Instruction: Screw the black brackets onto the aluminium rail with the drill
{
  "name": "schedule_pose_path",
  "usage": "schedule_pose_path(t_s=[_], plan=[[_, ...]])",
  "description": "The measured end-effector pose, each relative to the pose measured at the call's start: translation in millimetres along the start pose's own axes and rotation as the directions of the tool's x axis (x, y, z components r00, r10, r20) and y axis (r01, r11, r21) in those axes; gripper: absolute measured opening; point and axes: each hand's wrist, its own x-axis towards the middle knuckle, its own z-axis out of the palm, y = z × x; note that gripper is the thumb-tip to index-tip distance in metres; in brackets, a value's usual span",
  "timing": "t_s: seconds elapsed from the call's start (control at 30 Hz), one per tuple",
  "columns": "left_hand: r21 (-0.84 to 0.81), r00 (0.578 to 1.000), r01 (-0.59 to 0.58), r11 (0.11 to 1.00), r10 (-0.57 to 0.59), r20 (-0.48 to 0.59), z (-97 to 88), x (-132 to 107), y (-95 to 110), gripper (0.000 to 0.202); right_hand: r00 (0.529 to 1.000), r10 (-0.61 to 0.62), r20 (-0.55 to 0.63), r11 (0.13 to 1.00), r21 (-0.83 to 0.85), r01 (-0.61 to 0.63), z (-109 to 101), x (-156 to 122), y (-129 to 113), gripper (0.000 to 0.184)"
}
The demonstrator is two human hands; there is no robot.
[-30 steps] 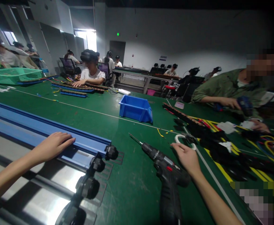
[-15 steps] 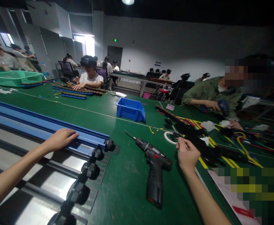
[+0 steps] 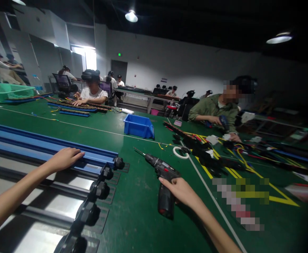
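My left hand (image 3: 65,158) lies flat, fingers stretched out, on the long blue rail (image 3: 38,144) at the left. A black cordless drill (image 3: 162,179) lies on the green table (image 3: 138,214) with its bit pointing away to the left. My right hand (image 3: 181,190) rests against the drill's handle, fingers curling round it. A row of black knobs (image 3: 98,189) on dark plates runs along the rail's end, between my two hands.
A blue bin (image 3: 138,126) stands beyond the drill. A white ring of tape (image 3: 180,152) and a heap of black parts and coloured wires (image 3: 217,154) lie to the right. A person in green (image 3: 213,109) works opposite; others sit further back. A green basket (image 3: 3,92) is far left.
My right hand left the white tape ring and came back to the drill's handle. The view has tilted up and turned right. My left hand stays on the blue rail.
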Motion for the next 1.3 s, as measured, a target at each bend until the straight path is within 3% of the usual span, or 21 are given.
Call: schedule_pose_path(t_s=[0.1,0.23,0.33,0.43,0.57,0.63,0.7,0.83,0.93,1.03,1.17,1.3], plan=[[-0.018,1.000,-0.008,1.000,0.008,-0.003,0.5,-1,-1,0.059,0.995,-0.038,-0.092,0.997,0.065,0.044,5,1,7,0.054],[-0.034,1.000,-0.015,0.999,0.015,-0.021,-2.2,-5,3,0.060,0.991,0.015,-0.130,0.906,0.420,0.041,8,-4,14,0.046],[-0.039,1.000,-0.001,0.999,0.000,-0.026,-4.5,-7,6,0.062,0.989,0.037,-0.140,0.744,0.665,0.066,17,-9,16,0.041],[-0.034,1.000,0.015,0.999,-0.016,-0.015,-5.6,-9,8,0.063,0.979,-0.003,-0.205,0.578,0.798,0.169,21,-13,8,0.037],[-0.022,1.000,0.021,1.000,-0.021,-0.006,-5.3,-8,8,0.063,0.951,-0.159,-0.266,0.313,0.900,0.304,-2,-16,-22,0.033],[-0.012,1.000,0.014,1.000,-0.014,0.003,-4.2,-7,6,0.063,0.933,-0.283,-0.221,0.155,0.950,0.272,-21,-14,-40,0.039],[0.005,1.000,0.006,1.000,-0.006,0.024,-2.6,-5,3,0.064,0.911,-0.394,-0.121,0.055,0.986,0.155,-32,-8,-56,0.040],[0.031,0.999,-0.009,0.999,0.007,0.052,1.8,-2,-4,0.065,0.869,-0.494,0.036,-0.001,0.999,-0.043,-21,12,-70,0.033],[0.044,0.999,-0.012,0.999,0.011,0.038,3.3,-2,-6,0.064,0.856,-0.511,0.074,-0.028,0.994,-0.103,2,28,-69,0.035],[0.047,0.999,-0.047,0.998,0.048,-0.025,-0.2,-4,6,0.058,0.854,-0.503,0.132,-0.004,0.988,-0.155,17,39,-61,0.035],[-0.038,0.971,-0.225,0.974,0.221,-0.093,-9.9,-4,59,0.051,0.857,-0.453,0.245,0.030,0.965,-0.260,25,49,-47,0.035],[-0.098,0.884,-0.466,0.879,0.460,-0.083,-7.9,12,122,0.062,0.844,-0.421,0.332,0.040,0.936,-0.349,31,51,-32,0.038]])
